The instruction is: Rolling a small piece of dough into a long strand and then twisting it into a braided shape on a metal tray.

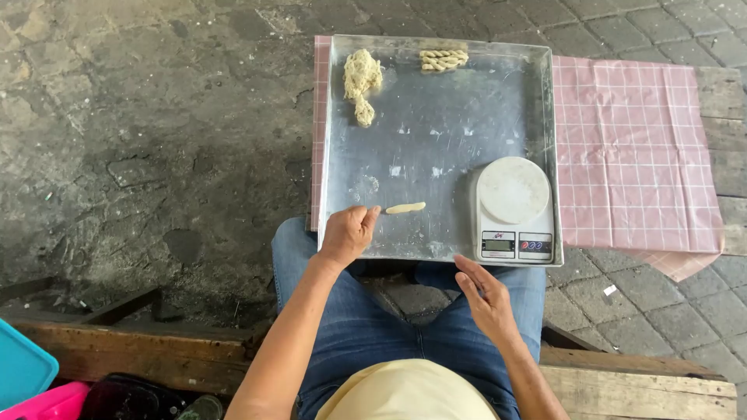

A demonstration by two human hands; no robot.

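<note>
The left hand (348, 233) is resting at the lower left edge of the metal tray (436, 144), its grip loosely curled and holding nothing, with the fingertips sitting just beside a small rolled strip of dough (405, 208) that is lying free on the tray near the middle of the frame. The right hand (484, 299) is hovering below the tray's front rim, open and flat, holding nothing. To roll such a strip well, it seems wise to be pressing evenly from the centre outward with flat fingers, so the strip is staying uniform and not tearing. Toward the upper part of the frame a lump of raw dough (361, 82) is sitting in the tray's far left corner, and a twisted dough piece (443, 59) is lying just to its right against the far rim. A white kitchen scale (513, 208) is standing in the tray's lower right corner. The tray is lying on a surface covered by a pink checked cloth (634, 148). Around it, worn grey paving stones (140, 132) are filling the frame, and a wooden bench (156, 354) is running along the bottom.
</note>
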